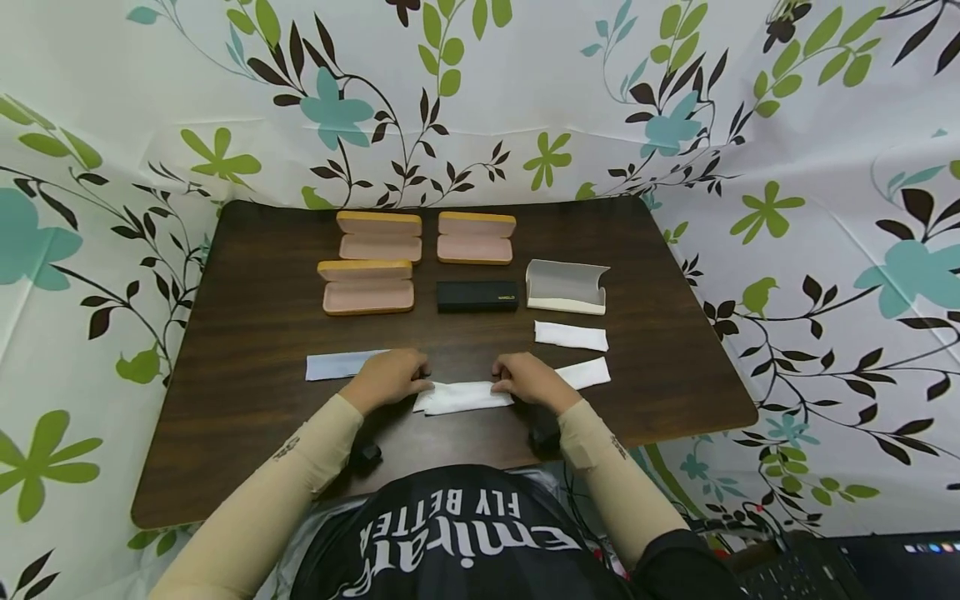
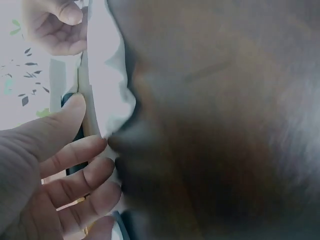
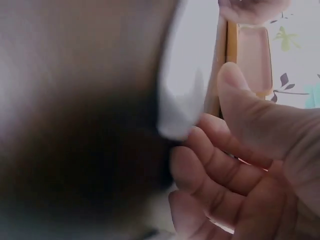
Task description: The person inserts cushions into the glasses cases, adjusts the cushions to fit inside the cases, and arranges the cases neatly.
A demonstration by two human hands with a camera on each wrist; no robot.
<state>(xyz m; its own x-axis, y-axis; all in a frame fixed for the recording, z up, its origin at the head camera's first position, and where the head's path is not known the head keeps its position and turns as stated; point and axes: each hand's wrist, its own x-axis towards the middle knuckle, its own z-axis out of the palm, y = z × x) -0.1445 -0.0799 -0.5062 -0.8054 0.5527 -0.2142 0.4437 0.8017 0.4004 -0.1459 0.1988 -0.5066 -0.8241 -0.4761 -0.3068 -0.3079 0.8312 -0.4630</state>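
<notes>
A folded white cloth strip (image 1: pixel 463 397) lies along the near part of the brown table, between both hands. My left hand (image 1: pixel 392 377) is at its left end; in the left wrist view the thumb stands apart from loosely bent fingers (image 2: pixel 92 150), whose tips touch or nearly touch the cloth (image 2: pixel 107 75). At the right end is my right hand (image 1: pixel 531 379). The right wrist view shows its thumb raised away from the fingers (image 3: pixel 192 162), with the cloth's end (image 3: pixel 182 100) against the fingertips. Neither hand visibly pinches the cloth.
A pale blue folded cloth (image 1: pixel 341 365) lies beyond the left hand. Two more white cloths (image 1: pixel 572 336) lie at right. Behind stand several open pink-lined cases (image 1: pixel 369 297), a closed black case (image 1: pixel 477 297) and an open white case (image 1: pixel 566 287). Patterned curtain (image 1: pixel 480 100) surrounds the table.
</notes>
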